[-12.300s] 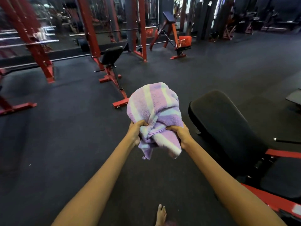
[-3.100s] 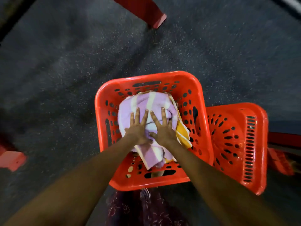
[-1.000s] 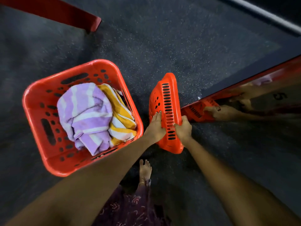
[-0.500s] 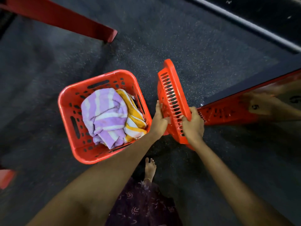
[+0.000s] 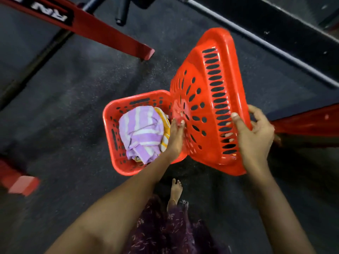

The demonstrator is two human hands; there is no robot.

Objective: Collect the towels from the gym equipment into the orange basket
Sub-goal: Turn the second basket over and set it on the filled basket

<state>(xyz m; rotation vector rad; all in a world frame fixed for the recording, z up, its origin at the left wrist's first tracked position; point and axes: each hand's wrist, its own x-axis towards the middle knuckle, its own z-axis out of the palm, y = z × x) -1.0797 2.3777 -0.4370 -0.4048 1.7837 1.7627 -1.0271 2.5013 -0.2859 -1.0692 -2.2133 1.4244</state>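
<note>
**Desk:** What filled the frame?

**Photographer:** Dark speckled gym flooring (image 5: 77, 99), with a red equipment leg (image 5: 102, 32) crossing the upper left. Right of centre, a person held the orange basket's perforated lid (image 5: 207, 99) tilted on edge, its domed top toward the camera. Below and left of it, near mid-frame, sat the orange basket (image 5: 110, 129) on the floor.

**Desk:** And the towels?

**Photographer:** Both lay inside the basket: a purple-and-white striped towel (image 5: 141, 131) on top, a yellow striped towel (image 5: 165, 132) tucked against its right side.

**Desk:** The hands?

**Photographer:** The right hand (image 5: 255, 136) clasped the lid's right rim, thumb on the slotted face and fingers curled behind. The left hand (image 5: 176, 136) lay with straight fingers flat against the lid's centre, steadying rather than gripping.

**Desk:** Which step was it?

**Photographer:** By my reading, collecting looked done and closing was under way. The next move would call for swinging the lid leftward, levelling it over the opening, matching its corners to the rim and pressing down without trapping cloth.
</note>
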